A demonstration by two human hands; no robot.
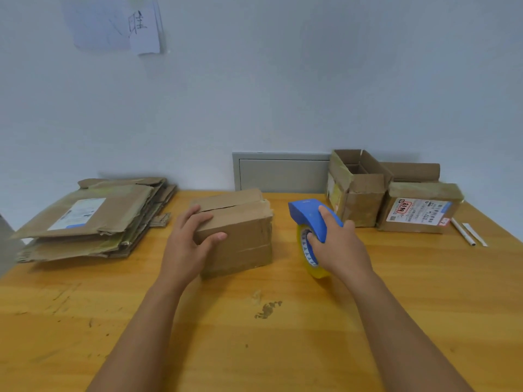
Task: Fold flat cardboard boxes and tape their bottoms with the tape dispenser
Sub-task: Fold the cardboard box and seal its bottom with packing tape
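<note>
Head cam: nearest, the folded box [237, 230] is gripped mid-table [254, 349] by the left hand [186, 244], fingers spread over its top edge, thumb on the front face. Just beside it, the blue tape dispenser [311, 222] is clamped in the right hand [339, 244], fingers curled round it. Farther back, flat boxes [90, 219] are stacked on the left, and two assembled boxes [359, 188] are parked on the right.

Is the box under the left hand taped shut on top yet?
Not yet. The box's top flaps are folded down, but the seam still gapes; no tape is visible across it. The right hand holds the tape dispenser beside it.
</note>
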